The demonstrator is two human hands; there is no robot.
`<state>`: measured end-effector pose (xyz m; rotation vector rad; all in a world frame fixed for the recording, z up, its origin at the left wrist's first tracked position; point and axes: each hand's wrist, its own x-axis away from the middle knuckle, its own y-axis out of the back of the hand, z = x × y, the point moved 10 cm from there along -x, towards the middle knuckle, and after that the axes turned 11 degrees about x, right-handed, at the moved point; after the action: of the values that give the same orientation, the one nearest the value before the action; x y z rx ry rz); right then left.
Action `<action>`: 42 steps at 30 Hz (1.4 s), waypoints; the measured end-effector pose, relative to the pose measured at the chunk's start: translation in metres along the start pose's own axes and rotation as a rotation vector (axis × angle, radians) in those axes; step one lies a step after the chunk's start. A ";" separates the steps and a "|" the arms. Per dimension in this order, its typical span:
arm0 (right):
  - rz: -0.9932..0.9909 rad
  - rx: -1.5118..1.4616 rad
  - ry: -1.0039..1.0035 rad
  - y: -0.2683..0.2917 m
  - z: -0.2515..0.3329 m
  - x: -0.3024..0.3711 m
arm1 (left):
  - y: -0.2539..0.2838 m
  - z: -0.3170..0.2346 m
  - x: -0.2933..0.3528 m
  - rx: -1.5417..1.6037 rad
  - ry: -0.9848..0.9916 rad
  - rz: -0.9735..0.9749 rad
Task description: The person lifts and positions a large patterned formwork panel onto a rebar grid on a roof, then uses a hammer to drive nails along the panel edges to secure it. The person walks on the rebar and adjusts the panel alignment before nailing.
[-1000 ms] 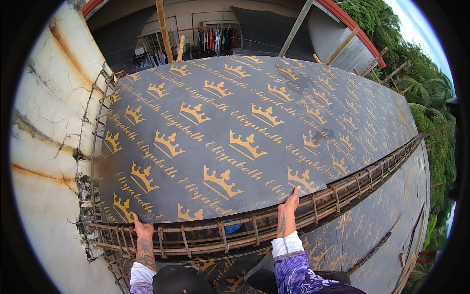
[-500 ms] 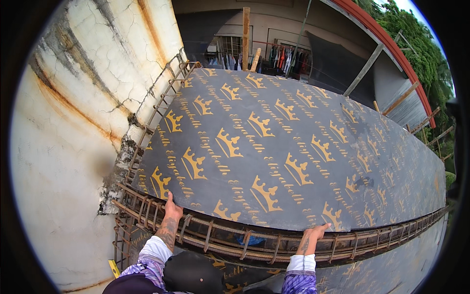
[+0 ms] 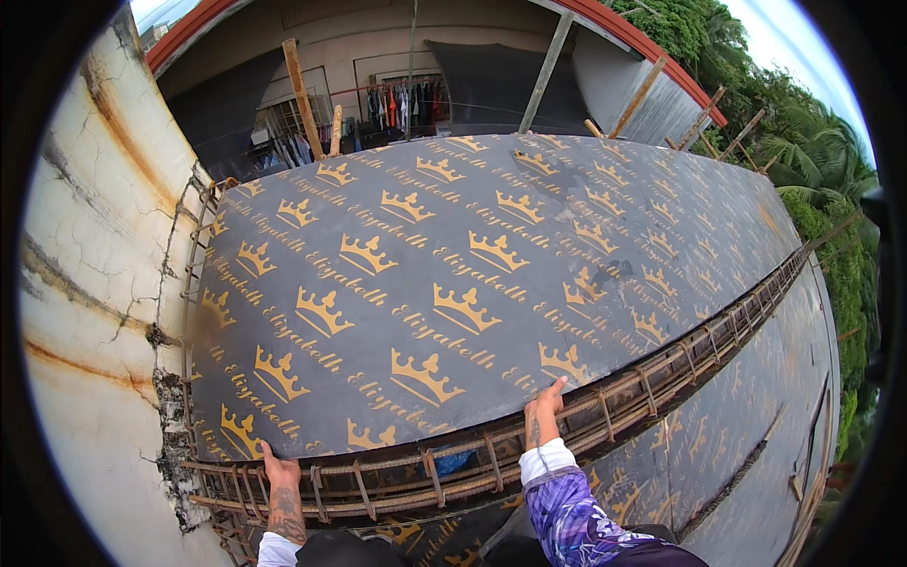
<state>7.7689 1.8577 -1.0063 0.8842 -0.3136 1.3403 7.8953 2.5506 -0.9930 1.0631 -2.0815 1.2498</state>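
A large dark grey plywood sheet [image 3: 406, 274], printed with gold crowns and lettering, lies flat before me. My left hand [image 3: 282, 474] grips its near edge close to the left corner, thumb on top and fingers tucked below. Further right along that edge, my right hand [image 3: 542, 412] holds the sheet the same way, its thumb on the printed face. Just beneath both hands runs a long cage of rusty rebar [image 3: 493, 461] with square stirrups. Something blue [image 3: 455, 462] shows inside the cage, too covered to name.
A cracked, rust-stained white wall [image 3: 94, 369] rises on the left, with vertical rebar [image 3: 191, 283] beside it. More printed panels [image 3: 704, 435] extend at the lower right. Wooden posts [image 3: 302, 99] stand beyond the far edge, before a building with hanging clothes [image 3: 404, 106].
My view has swung to the right, so the sheet and wall appear further left and more greenery shows. Both hands stay on the sheet's near edge.
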 end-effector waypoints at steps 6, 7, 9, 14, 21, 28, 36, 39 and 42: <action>0.058 0.091 -0.068 -0.006 -0.023 -0.005 | 0.009 -0.001 -0.001 -0.007 0.018 -0.147; 0.055 0.088 -0.135 -0.014 -0.033 0.010 | 0.010 -0.013 -0.008 -0.017 -0.002 -0.097; 0.036 0.102 -0.193 -0.009 -0.028 0.005 | 0.014 0.002 -0.019 -0.034 0.063 -0.106; 0.118 0.093 -0.207 -0.011 -0.021 0.010 | 0.028 0.006 -0.031 -0.147 0.208 -0.109; 0.334 0.103 -0.180 -0.019 -0.023 -0.002 | 0.040 0.001 -0.038 -0.262 0.256 -0.134; 0.316 0.113 -0.186 -0.021 -0.026 -0.008 | 0.043 -0.001 -0.042 -0.228 0.211 -0.111; 0.371 0.079 -0.206 -0.025 -0.017 -0.005 | 0.046 0.006 -0.043 -0.226 0.226 -0.113; 0.488 -0.016 -0.240 -0.038 -0.023 0.006 | 0.053 -0.006 -0.045 -0.209 0.274 -0.180; 0.435 -0.042 -0.226 -0.030 -0.024 0.004 | 0.043 -0.008 -0.050 -0.361 0.236 -0.260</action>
<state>7.7913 1.8778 -1.0306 0.9681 -0.7397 1.6260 7.8895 2.5880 -1.0470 0.9336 -1.8294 0.7932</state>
